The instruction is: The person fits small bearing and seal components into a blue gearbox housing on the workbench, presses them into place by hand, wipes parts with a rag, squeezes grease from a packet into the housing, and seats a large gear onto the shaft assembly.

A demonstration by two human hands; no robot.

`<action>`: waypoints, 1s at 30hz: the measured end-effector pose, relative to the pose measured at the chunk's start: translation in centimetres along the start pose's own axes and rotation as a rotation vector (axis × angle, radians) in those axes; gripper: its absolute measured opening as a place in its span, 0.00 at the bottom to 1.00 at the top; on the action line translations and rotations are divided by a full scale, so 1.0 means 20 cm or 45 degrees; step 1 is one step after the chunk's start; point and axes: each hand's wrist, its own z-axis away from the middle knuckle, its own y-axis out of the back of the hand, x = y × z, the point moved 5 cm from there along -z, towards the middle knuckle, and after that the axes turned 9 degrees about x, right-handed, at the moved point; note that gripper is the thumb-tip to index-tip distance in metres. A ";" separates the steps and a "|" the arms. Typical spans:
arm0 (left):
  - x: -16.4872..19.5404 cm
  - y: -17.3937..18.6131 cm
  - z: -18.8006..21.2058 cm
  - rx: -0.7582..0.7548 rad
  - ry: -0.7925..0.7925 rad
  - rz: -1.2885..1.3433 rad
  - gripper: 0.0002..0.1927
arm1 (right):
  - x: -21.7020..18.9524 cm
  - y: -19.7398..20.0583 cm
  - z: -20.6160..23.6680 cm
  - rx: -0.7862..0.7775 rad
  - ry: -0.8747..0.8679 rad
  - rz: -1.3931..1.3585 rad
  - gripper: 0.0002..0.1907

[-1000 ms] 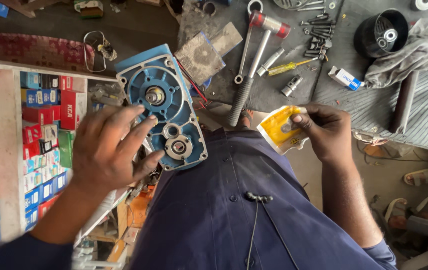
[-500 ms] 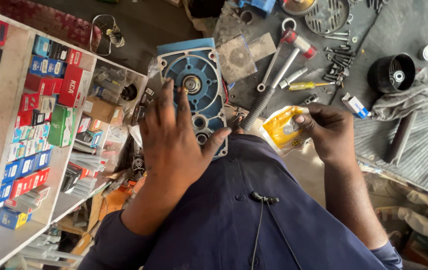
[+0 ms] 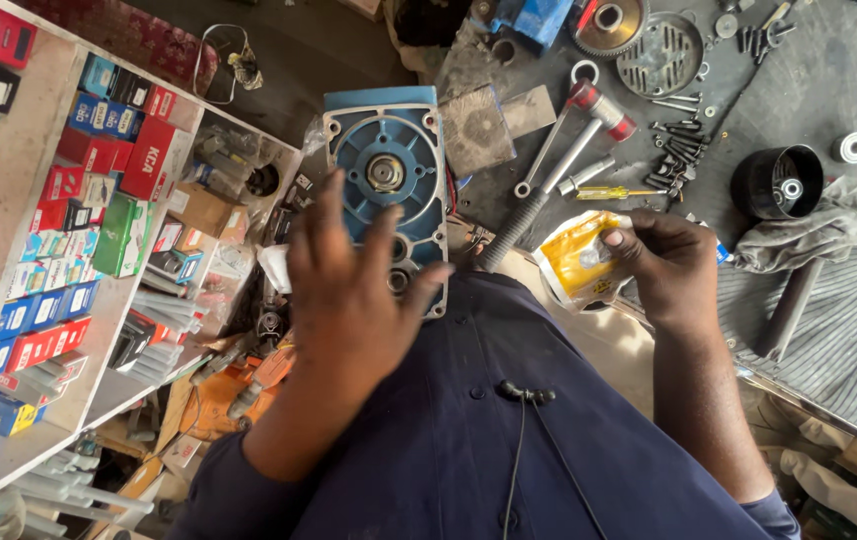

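Head view: my left hand [image 3: 348, 290] lies spread, fingers apart, on the blue housing [image 3: 388, 180] resting against my lap; my right hand [image 3: 673, 265] pinches a yellow pouch [image 3: 573, 258].
I'd steady the housing flat and squeeze gently. Count: one housing, one pouch, one hammer [image 3: 558, 175], one screwdriver [image 3: 613, 192].

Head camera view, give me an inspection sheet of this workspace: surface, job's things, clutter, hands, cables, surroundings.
Surface: dark grey work surface, ribbed on the right side.
Job's things: blue gearbox housing, flat face up with a central bearing; yellow packet.
Clutter: hammer, yellow-handled screwdriver, bolts, toothed gear, black cup-shaped part, grey rag.
Hands: left hand spread over the housing's lower end; right hand grips the packet.
Cables: thin black cord down the dark blue clothing.
Surroundings: shelves of small coloured boxes on the left.
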 end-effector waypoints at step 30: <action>-0.63 -0.08 -0.36 -0.239 -0.504 0.651 0.52 | 0.03 -0.21 0.38 0.358 -0.142 0.063 0.12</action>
